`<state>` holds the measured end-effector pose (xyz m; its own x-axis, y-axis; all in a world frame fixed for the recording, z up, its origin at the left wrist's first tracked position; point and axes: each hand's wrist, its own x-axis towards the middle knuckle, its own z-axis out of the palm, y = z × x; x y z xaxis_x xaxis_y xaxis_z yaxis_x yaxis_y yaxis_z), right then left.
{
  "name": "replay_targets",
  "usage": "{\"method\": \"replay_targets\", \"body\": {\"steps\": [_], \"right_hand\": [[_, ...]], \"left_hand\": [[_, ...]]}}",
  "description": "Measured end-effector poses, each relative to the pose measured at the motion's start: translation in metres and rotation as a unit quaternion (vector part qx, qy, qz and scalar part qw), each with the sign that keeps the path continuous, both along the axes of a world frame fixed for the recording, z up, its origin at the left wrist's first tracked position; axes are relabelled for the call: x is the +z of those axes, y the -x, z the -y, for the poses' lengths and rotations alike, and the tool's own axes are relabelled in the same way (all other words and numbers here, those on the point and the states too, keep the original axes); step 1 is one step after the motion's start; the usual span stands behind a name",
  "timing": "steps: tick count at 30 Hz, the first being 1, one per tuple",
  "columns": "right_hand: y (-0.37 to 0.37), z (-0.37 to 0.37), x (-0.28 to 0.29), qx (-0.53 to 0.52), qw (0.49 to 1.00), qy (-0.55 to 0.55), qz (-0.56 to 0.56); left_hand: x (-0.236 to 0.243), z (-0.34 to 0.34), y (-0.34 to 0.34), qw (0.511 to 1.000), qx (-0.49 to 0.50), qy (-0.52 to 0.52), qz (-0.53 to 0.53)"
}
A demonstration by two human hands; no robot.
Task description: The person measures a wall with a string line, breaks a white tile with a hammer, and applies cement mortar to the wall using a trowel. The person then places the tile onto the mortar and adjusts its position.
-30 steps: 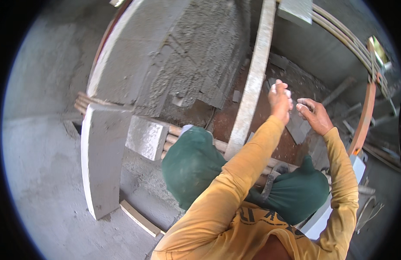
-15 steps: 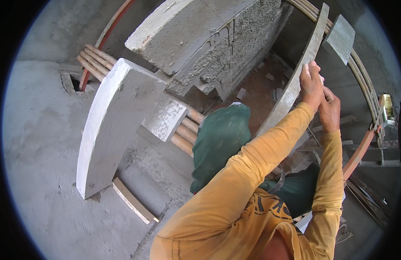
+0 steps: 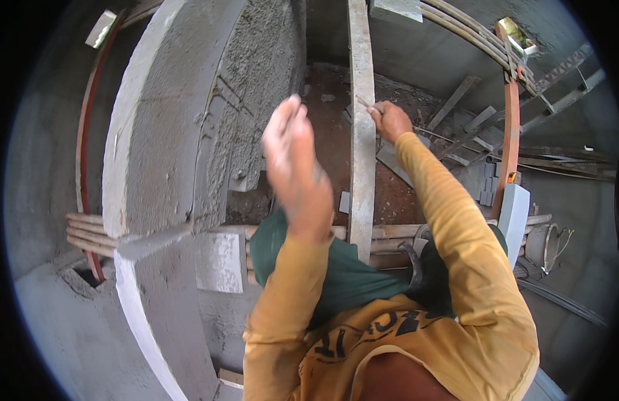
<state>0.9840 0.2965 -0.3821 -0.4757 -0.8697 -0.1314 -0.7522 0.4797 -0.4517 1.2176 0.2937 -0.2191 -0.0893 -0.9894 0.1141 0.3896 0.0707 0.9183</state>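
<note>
My left hand, blurred, is raised with fingers stretched out, in front of the rough mortar-covered block wall. My right hand is pinched on a thin stick beside a long grey plank, which runs away from me through the middle of the view. My green-clad legs are near the plank's near end, by bamboo poles lying crosswise. A pale cement-coated piece lies on the left of those poles.
A thick grey slab stands at left, another below it. Curved poles and an orange upright border the pit on the right, with a ladder-like frame, a bucket and loose debris down inside.
My view has swung rightward from half a second ago. My hands, together at the plank then, are now apart: the left has moved leftward off it, the right stays beside it.
</note>
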Motion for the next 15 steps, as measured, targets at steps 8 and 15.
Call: {"method": "replay_targets", "body": {"steps": [8,15], "right_hand": [[0.016,0.000,-0.099,-0.001,0.990,-0.007,-0.140],[0.006,-0.008,-0.108,-0.012,0.986,0.001,-0.166]], "left_hand": [[0.038,-0.044,-0.052,0.998,-0.040,-0.025,-0.037],[0.035,-0.056,-0.058,0.983,-0.169,-0.032,-0.070]]}}
